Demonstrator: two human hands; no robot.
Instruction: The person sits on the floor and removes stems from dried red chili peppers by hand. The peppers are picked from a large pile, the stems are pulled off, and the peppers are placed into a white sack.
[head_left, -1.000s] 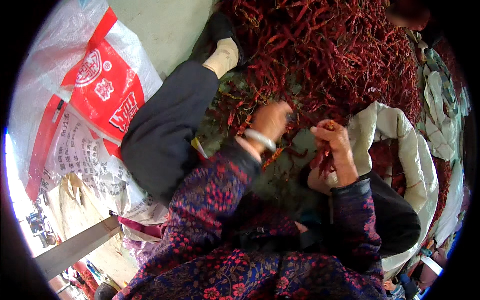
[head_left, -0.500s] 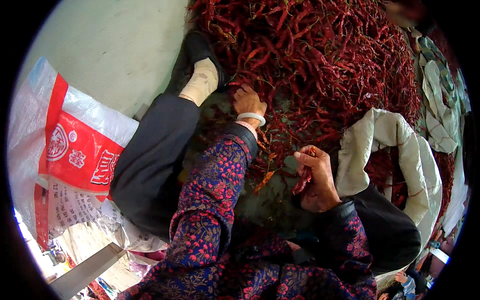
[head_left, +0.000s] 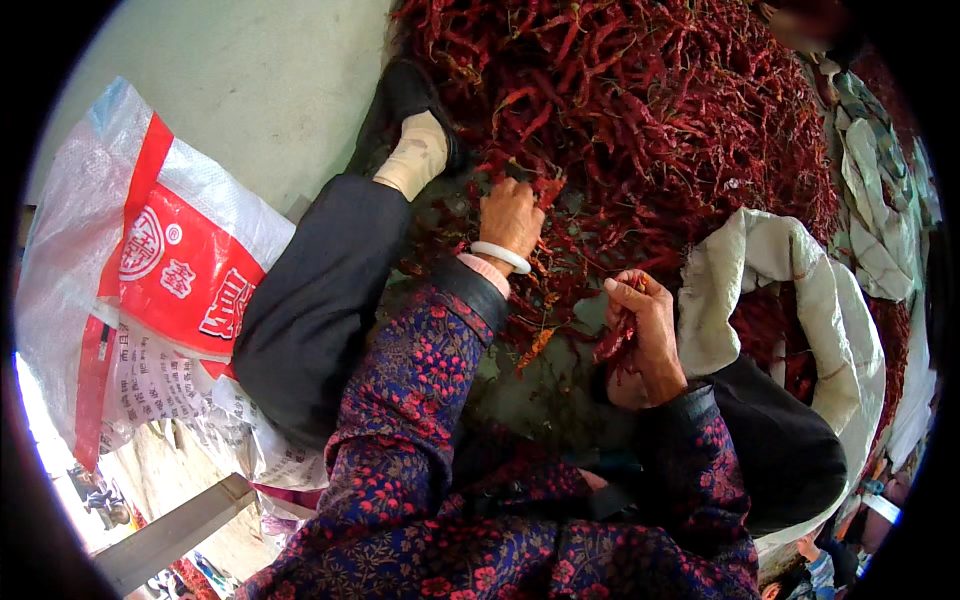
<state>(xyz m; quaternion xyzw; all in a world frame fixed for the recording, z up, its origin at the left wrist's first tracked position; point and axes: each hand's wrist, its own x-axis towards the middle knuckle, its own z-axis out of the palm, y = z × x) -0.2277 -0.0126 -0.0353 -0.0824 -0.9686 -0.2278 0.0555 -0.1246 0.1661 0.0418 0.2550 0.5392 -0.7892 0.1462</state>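
Observation:
Dried red chilies (head_left: 640, 110) lie in a large heap ahead of me. At the heap's near edge is my left hand (head_left: 510, 218), back up and fingers curled, a white bangle on its wrist. Red chilies (head_left: 549, 190) show right beside its fingers, but its fingertips are partly hidden. Closed round a small bunch of dried red chilies (head_left: 616, 338), my right hand (head_left: 650, 325) is held farther right and nearer to me. Below and between the hands, a yellowish-orange chili (head_left: 536, 347) rests among loose bits on the floor.
An open whitish woven sack (head_left: 840, 345) with chilies inside stands by my right knee. To the left, a white and red plastic sack (head_left: 185, 275) lies against my left trouser leg (head_left: 315, 300). More pale sacking (head_left: 875, 210) borders the heap at right.
My left hand has shifted slightly right and nearer to me, with red chilies now showing by its fingers. My right hand, still holding its bunch, has moved slightly up and right.

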